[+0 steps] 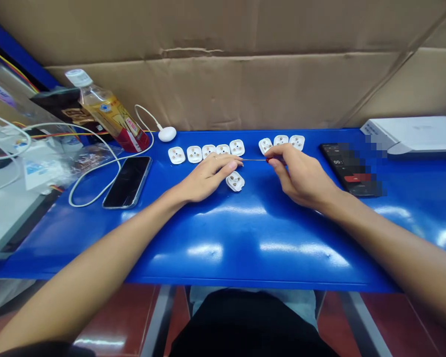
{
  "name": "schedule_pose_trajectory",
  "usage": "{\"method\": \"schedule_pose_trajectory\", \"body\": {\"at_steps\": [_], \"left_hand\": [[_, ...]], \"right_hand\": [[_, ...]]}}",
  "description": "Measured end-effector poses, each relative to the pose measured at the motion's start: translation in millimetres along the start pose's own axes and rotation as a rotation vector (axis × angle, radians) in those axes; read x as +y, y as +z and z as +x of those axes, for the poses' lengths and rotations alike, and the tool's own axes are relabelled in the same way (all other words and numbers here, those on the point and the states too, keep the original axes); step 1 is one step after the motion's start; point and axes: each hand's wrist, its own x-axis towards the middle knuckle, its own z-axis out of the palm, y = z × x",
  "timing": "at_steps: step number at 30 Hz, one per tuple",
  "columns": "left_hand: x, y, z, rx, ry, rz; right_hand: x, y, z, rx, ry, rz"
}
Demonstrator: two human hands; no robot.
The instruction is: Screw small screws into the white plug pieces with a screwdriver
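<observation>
My left hand (208, 174) rests on the blue table (252, 233), fingers stretched forward and lying beside a white plug part (235, 181), which it touches. My right hand (299, 174) is closed round a small red-handled screwdriver (258, 159) whose thin shaft points left toward my left fingertips. A row of several white plug parts (207, 151) lies just behind my left hand. Three more white plug parts (281, 142) lie behind my right hand.
A black phone (128, 182) and a white cable (96, 168) lie at the left, with a drink bottle (107, 111) behind. Another black phone (351, 168) and a white box (416, 134) sit at the right. A cardboard wall (245, 74) stands behind the table.
</observation>
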Motion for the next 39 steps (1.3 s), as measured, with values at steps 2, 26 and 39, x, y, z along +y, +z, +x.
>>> {"method": "schedule_pose_trajectory", "body": {"at_steps": [2, 26, 39], "left_hand": [[0.1, -0.8, -0.3, 0.009, -0.008, -0.021], [-2.7, -9.8, -10.2, -0.028, -0.051, -0.014], [-1.3, -8.3, -10.8, -0.031, -0.063, 0.000]], "right_hand": [[0.4, -2.2, 1.0, 0.043, -0.018, 0.008], [-21.1, -16.6, -3.1, 0.001, -0.130, 0.021], [-24.0, -19.0, -2.5, 0.005, -0.156, 0.006]]}}
